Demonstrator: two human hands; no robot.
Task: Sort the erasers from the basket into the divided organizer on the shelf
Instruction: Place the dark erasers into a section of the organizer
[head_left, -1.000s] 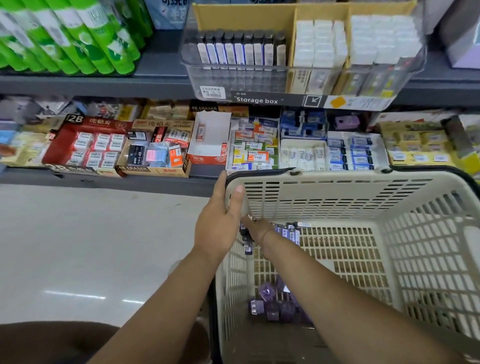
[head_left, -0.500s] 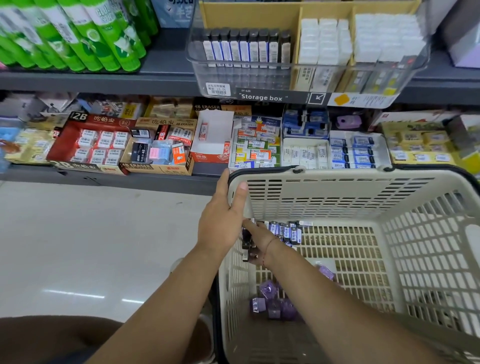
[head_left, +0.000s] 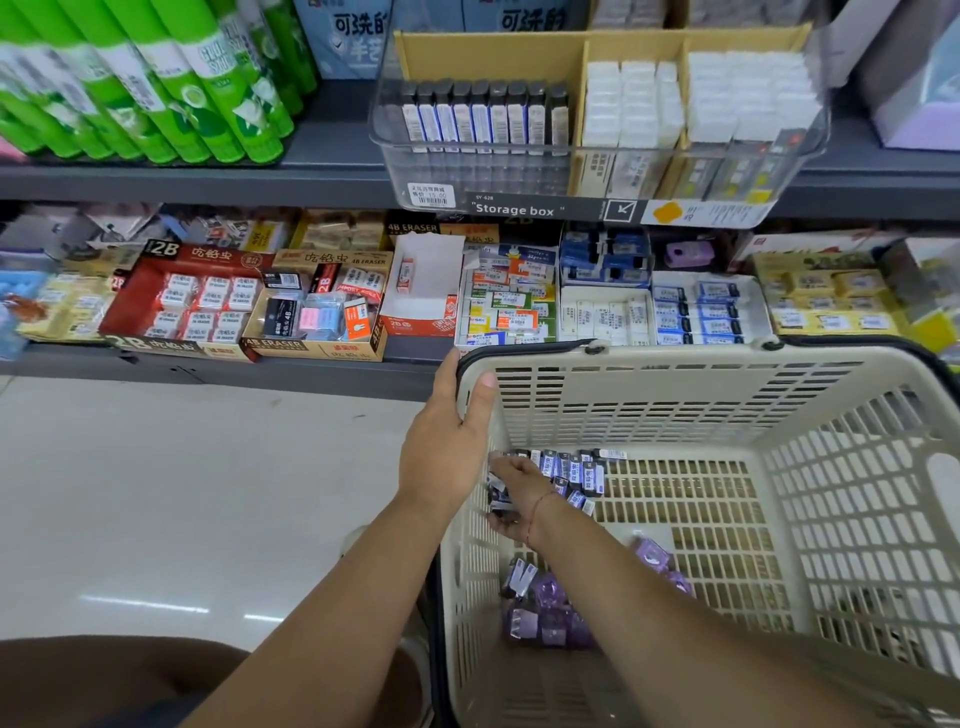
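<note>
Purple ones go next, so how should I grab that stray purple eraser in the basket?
Pinch the stray purple eraser by opposite edges from above: it lies on the basket floor, apart from the pile, and the walls likely block sideways reach.

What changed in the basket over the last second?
The right hand drew slightly back from the far corner of the basket toward the person, gripping a few dark-sleeved erasers. The left hand kept holding the rim; the loose erasers beyond it and the organizer on the shelf stayed put.
</note>
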